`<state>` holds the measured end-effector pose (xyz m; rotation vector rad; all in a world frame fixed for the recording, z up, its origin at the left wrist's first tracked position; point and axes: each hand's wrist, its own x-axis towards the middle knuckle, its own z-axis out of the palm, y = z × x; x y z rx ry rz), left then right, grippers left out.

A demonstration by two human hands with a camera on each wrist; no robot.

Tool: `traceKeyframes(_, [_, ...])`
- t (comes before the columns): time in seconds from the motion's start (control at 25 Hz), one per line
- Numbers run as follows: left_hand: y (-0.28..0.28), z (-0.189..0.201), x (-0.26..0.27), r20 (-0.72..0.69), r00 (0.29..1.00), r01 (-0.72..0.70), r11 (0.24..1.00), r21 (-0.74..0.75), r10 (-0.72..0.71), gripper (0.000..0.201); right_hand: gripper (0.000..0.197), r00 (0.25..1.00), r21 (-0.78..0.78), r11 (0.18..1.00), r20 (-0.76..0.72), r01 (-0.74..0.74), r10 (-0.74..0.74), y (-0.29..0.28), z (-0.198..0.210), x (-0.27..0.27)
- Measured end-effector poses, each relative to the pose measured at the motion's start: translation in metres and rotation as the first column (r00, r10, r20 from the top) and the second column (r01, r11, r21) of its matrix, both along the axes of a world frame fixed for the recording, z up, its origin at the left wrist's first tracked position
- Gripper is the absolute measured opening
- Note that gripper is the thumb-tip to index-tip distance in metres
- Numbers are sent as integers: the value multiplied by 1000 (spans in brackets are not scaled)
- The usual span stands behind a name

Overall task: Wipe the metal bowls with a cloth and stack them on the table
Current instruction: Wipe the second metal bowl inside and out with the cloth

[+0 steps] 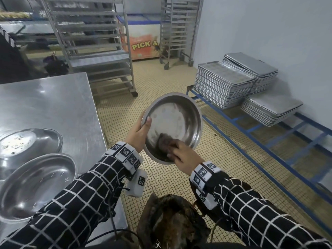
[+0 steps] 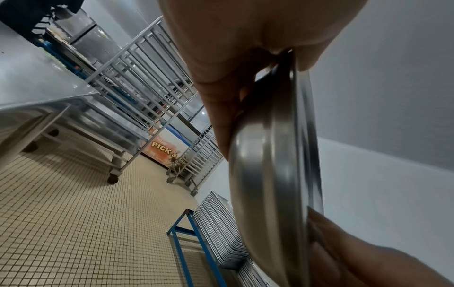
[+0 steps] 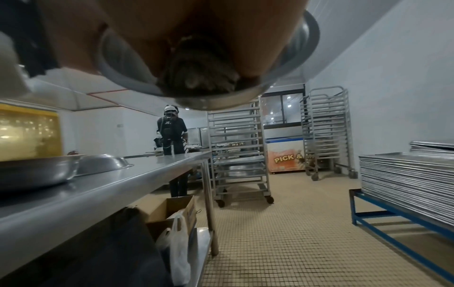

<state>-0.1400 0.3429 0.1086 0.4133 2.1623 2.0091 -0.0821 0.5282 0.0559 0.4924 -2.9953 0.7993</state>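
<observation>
I hold a round metal bowl [image 1: 175, 121] tilted up in the air over the floor, right of the table. My left hand [image 1: 139, 131] grips its left rim, thumb on the inside and fingers behind, as the left wrist view shows on the bowl [image 2: 270, 155]. My right hand [image 1: 181, 153] presses a dark brown cloth [image 1: 164, 141] against the bowl's lower inside; the same cloth [image 3: 196, 73] bulges between my fingers. On the steel table [image 1: 53, 101] an upright bowl [image 1: 34, 186] sits at the near edge, with an upside-down bowl [image 1: 27, 142] behind it.
More dark cloth [image 1: 170, 223] hangs at my waist. Stacks of baking trays [image 1: 231, 83] rest on a blue frame [image 1: 269, 141] to the right. Wheeled tray racks [image 1: 93, 42] and a chest freezer [image 1: 143, 42] stand beyond. Another person [image 3: 172, 132] works behind the table.
</observation>
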Motion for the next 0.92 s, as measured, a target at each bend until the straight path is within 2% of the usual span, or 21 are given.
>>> traceKeyframes(0.08, [2,-3,1,-55,998,-14,999,-41,12,56,37,998,-24,999,45,-30,31,-5,-4,-2])
traceKeyframes(0.16, [4,-5,4,-115,993,-10,996,-88,0,45,31,996,-52,998,82,-43,47,-2,-8,-3])
traceKeyframes(0.32, [8,-3,5,-197,980,-21,983,-185,-16,40,24,995,53,998,102,-26,20,11,-18,1])
traceKeyframes(0.4, [7,-3,5,-205,979,-21,985,-173,-15,41,29,996,-92,992,21,89,-88,11,-19,3])
traceKeyframes(0.48, [10,-3,6,-177,984,-37,992,-122,15,42,33,969,-333,924,-95,185,-228,-1,-13,5])
traceKeyframes(0.52, [12,-4,6,-158,987,-49,995,-88,34,43,36,955,-406,892,-128,196,-268,-13,-7,6])
traceKeyframes(0.56, [14,-2,9,-126,990,-63,997,-53,56,45,37,955,-446,877,-137,179,-265,-25,-2,8])
traceKeyframes(0.64, [17,2,15,-68,995,-67,998,-1,67,42,42,981,-458,887,-132,67,-142,-52,4,14])
traceKeyframes(0.72, [15,9,19,-77,993,-83,996,32,86,29,52,989,-365,931,-146,-28,-28,-61,-1,18])
traceKeyframes(0.76, [11,16,19,-88,991,-93,994,54,98,26,57,986,-259,965,-164,-34,-9,-54,-6,18])
traceKeyframes(0.84, [4,21,18,-83,992,-87,994,71,92,26,69,985,20,1000,-172,16,-12,-32,-15,16])
traceKeyframes(0.92, [-1,20,19,-57,995,-74,996,43,76,25,87,988,146,986,-142,79,-59,-15,-20,15])
